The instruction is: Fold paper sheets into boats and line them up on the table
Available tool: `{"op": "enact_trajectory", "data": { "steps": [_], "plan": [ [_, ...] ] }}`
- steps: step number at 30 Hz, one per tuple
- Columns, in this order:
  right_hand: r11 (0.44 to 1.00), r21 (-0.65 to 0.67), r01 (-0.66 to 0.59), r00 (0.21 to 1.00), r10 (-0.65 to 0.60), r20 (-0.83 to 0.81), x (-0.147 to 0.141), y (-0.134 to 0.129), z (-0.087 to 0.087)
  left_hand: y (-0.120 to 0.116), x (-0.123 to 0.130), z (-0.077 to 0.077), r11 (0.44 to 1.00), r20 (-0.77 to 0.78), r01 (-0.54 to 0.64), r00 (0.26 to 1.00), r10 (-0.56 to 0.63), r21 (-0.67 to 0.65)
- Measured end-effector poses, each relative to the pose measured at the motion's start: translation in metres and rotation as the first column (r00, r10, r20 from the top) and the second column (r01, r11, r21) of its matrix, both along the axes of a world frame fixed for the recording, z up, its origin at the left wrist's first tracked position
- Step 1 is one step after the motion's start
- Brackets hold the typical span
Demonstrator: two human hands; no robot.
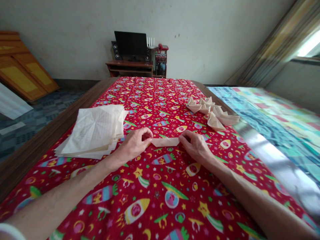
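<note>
Pale folded paper strip point(165, 142) lies level just above or on the red patterned cloth point(160, 186) over the worktop; which, I cannot tell. The left hand's fingers point(151, 137) pinch one end, the right hand's fingers point(180, 137) the other. Left of it sits a paper stack point(92, 128), its faint markings unreadable; beyond, to the right, folded paper boats point(212, 111) cluster together.

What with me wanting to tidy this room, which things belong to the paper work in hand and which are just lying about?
Seem to belong:
- folded strip, pinched by the left hand and right hand
- stacked sheets
- folded paper pieces

Seem unrelated:
- black monitor
- speakers
- wooden cabinet
</note>
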State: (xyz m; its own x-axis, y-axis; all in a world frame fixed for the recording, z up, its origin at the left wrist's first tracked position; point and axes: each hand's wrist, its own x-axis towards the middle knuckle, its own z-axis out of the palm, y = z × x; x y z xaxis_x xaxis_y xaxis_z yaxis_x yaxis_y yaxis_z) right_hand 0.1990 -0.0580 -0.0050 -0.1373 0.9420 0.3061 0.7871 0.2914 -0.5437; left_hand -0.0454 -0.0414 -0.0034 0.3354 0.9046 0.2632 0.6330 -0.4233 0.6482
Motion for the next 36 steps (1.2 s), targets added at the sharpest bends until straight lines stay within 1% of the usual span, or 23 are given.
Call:
{"op": "enact_trajectory", "data": {
  "steps": [2, 4, 6, 8, 10, 12, 14, 17, 21, 25, 29, 32, 33, 34, 35, 36],
  "plan": [
    [1.000, 0.006, -0.003, 0.996, 0.002, 0.088, 0.000, -0.001, -0.002, -0.003, 0.002, -0.001, 0.999, -0.072, 0.028, 0.997, -0.026, 0.028],
    [0.999, 0.041, -0.020, 0.983, 0.012, 0.181, -0.001, -0.002, -0.003, -0.006, 0.005, -0.001, 0.995, -0.172, 0.057, 0.984, -0.042, 0.083],
    [0.996, 0.085, -0.031, 0.969, 0.009, 0.247, -0.001, -0.003, -0.005, -0.010, 0.006, 0.000, 0.984, -0.262, 0.078, 0.965, -0.033, 0.161],
    [0.993, 0.111, -0.034, 0.961, 0.002, 0.275, -0.001, -0.003, -0.006, -0.014, 0.008, 0.002, 0.962, -0.317, 0.097, 0.949, -0.011, 0.256],
    [0.991, 0.125, -0.042, 0.960, 0.005, 0.279, -0.001, -0.004, -0.008, -0.018, 0.009, 0.004, 0.928, -0.367, 0.163, 0.930, -0.030, 0.336],
    [0.989, 0.140, -0.051, 0.962, 0.011, 0.274, -0.001, -0.005, -0.009, -0.023, 0.011, 0.007, 0.889, -0.443, 0.281, 0.891, -0.101, 0.362],
    [0.986, 0.155, -0.056, 0.962, 0.012, 0.272, -0.001, -0.005, -0.010, -0.027, 0.013, 0.008, 0.867, -0.521, 0.379, 0.836, -0.170, 0.324],
    [0.985, 0.166, -0.057, 0.959, 0.008, 0.283, -0.001, -0.005, -0.010, -0.033, 0.015, 0.007, 0.871, -0.584, 0.417, 0.786, -0.202, 0.260],
    [0.986, 0.162, -0.050, 0.954, -0.001, 0.299, -0.002, -0.006, -0.008, -0.037, 0.016, 0.002, 0.877, -0.600, 0.420, 0.772, -0.209, 0.235],
    [0.985, 0.167, -0.036, 0.950, -0.018, 0.311, -0.003, -0.008, -0.008, -0.040, 0.015, 0.000, 0.882, -0.601, 0.425, 0.765, -0.230, 0.203],
    [0.980, 0.196, -0.043, 0.953, -0.018, 0.303, -0.003, -0.008, -0.007, -0.044, 0.013, -0.001, 0.893, -0.602, 0.417, 0.761, -0.241, 0.170],
    [0.966, 0.253, -0.048, 0.935, -0.046, 0.352, -0.004, -0.010, -0.004, -0.046, 0.013, 0.000, 0.903, -0.597, 0.408, 0.761, -0.256, 0.133],
    [0.956, 0.281, -0.079, 0.923, -0.036, 0.383, -0.005, -0.012, -0.003, -0.046, 0.014, 0.001, 0.906, -0.596, 0.406, 0.759, -0.263, 0.117],
    [0.943, 0.301, -0.140, 0.908, 0.001, 0.418, -0.007, -0.015, -0.001, -0.047, 0.014, 0.002, 0.909, -0.597, 0.405, 0.756, -0.270, 0.101],
    [0.924, 0.308, -0.225, 0.889, 0.065, 0.454, -0.009, -0.019, -0.001, -0.047, 0.015, 0.003, 0.912, -0.599, 0.401, 0.752, -0.275, 0.085],
    [0.899, 0.284, -0.334, 0.854, 0.161, 0.495, -0.011, -0.024, -0.001, -0.048, 0.015, 0.004, 0.914, -0.602, 0.398, 0.748, -0.278, 0.072]
  ]
}}
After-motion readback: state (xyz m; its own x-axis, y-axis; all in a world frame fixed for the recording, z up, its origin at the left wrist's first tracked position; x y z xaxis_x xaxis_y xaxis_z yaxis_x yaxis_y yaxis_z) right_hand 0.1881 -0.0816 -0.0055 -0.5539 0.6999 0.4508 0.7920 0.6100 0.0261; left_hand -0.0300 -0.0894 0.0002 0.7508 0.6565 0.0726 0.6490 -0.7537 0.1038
